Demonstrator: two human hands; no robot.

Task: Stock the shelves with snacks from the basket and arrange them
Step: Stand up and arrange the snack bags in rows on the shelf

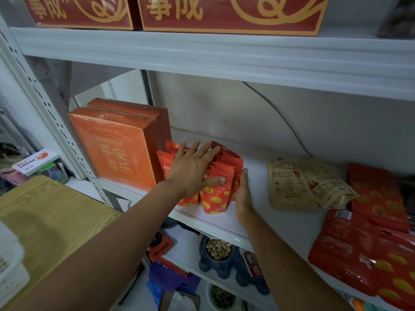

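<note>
Several small red snack pouches [216,196] with yellow prints stand upright in a cluster on the white middle shelf [224,223], right beside two orange boxes [116,149]. My left hand [193,169] lies flat with straight spread fingers across the front and top of the pouches. My right hand [243,196] stands on edge, fingers straight, pressing against the cluster's right side. A white basket [11,263] shows at the lower left edge on a wooden table [51,218].
Brown paper snack bags [298,182] lie further right on the same shelf, then larger red bags [370,239] at the right edge. Red gift boxes [224,14] fill the shelf above. A bowl of peanuts [217,249] sits on the shelf below.
</note>
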